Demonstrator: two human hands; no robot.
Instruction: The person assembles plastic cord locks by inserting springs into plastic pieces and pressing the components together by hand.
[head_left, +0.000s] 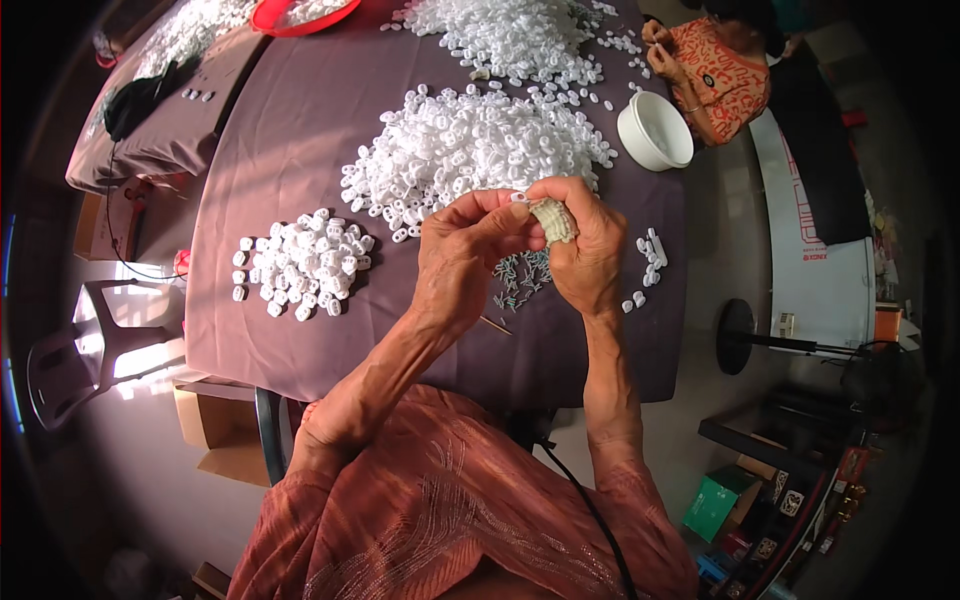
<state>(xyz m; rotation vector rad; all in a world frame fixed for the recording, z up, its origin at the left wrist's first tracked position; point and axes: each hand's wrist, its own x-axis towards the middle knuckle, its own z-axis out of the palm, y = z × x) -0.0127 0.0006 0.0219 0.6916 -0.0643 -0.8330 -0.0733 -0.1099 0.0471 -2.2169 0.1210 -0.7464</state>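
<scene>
Both my hands meet over the table, in front of a large heap of small white oval plastic pieces (470, 145). Between the thumb and fingers of my left hand (455, 245) is one small white plastic piece (518, 197). My right hand (592, 245) is closed beside it, touching or nearly touching the same piece. A cream, ribbed, knitted-looking cloth piece (555, 222) sits at my right thumb, gripped in the curled fingers or wrapped round the thumb. Below my hands lies a scatter of tiny grey-green pins (520, 280), with a thin brown stick (496, 326) nearby.
A smaller pile of white pieces (312, 265) lies to the left; a few more pieces (652, 255) lie right. A white tub (655, 131) stands near the table's right edge. Another heap (500, 35) and a red tray (300, 28) are farther back. A person (715, 75) sits far right.
</scene>
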